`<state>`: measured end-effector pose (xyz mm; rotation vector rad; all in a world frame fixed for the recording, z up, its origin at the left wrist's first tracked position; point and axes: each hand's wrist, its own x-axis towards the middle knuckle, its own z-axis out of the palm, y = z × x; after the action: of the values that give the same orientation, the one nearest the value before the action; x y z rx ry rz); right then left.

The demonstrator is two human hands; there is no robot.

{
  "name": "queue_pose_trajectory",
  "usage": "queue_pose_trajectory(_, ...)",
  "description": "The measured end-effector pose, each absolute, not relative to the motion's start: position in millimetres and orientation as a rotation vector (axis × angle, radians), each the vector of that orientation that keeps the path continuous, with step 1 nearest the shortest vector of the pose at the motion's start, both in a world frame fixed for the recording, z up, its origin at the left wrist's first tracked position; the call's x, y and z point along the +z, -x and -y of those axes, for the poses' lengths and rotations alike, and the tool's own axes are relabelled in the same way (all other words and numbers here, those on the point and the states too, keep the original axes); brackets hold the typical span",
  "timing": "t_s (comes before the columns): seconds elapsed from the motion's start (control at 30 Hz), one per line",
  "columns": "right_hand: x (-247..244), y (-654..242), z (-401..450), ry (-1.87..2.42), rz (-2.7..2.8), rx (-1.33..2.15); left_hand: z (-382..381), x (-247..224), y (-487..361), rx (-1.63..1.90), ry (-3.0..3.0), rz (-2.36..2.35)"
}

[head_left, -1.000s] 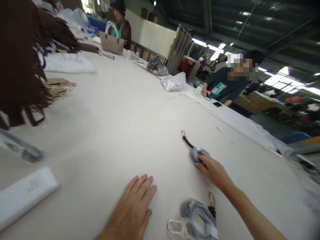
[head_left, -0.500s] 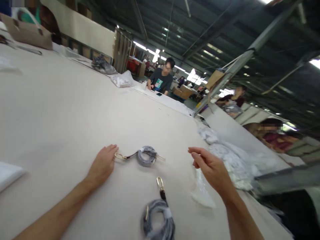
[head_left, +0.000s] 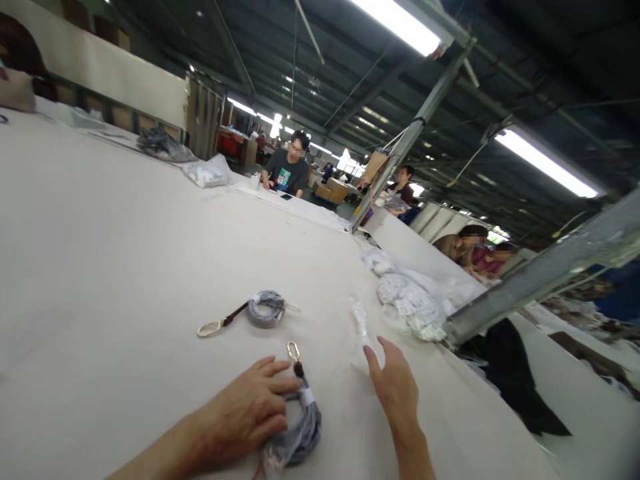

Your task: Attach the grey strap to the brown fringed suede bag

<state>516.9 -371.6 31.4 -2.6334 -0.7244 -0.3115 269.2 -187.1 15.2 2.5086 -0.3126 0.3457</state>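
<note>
My left hand lies over the left side of the nearer coiled grey strap, fingers spread and touching it. That coil has a white band, a dark end tab and a gold clasp pointing away from me. Farther off lies a second coiled grey strap, its gold clasp stretched out to the left. On the right, my right hand has thumb and forefinger apart, at the near end of a crumpled clear plastic bag. Whether it touches the bag is unclear.
White plastic bundles line the right edge of the white table, beside a slanted metal post. Plastic bags lie at the far edge. A person is across the table; other people work at the right.
My left hand has left the farther strap's clasp and come nearer, onto the closer coil. My right hand has moved down beside the clear bag. The view has shifted right.
</note>
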Motion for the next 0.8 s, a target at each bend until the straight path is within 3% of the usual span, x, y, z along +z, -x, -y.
queue_pose_trajectory(0.2, 27, -556, 334, 2.677, 0.448, 0.022, 146, 0, -265, 0.559, -2.536, -0.033)
queue_pose_trajectory(0.4, 20, -549, 310, 1.971, 0.468, 0.243, 149, 10, -264, 0.844, -2.338, -0.114)
queue_pose_trajectory(0.57, 32, -513, 276, 1.487, 0.401, 0.453, 173, 29, -265, 0.733, -2.149, -0.231)
queue_pose_trajectory(0.8, 36, -469, 254, 1.329, 0.446, 0.441, 187, 47, -265, 0.624, -1.997, -0.571)
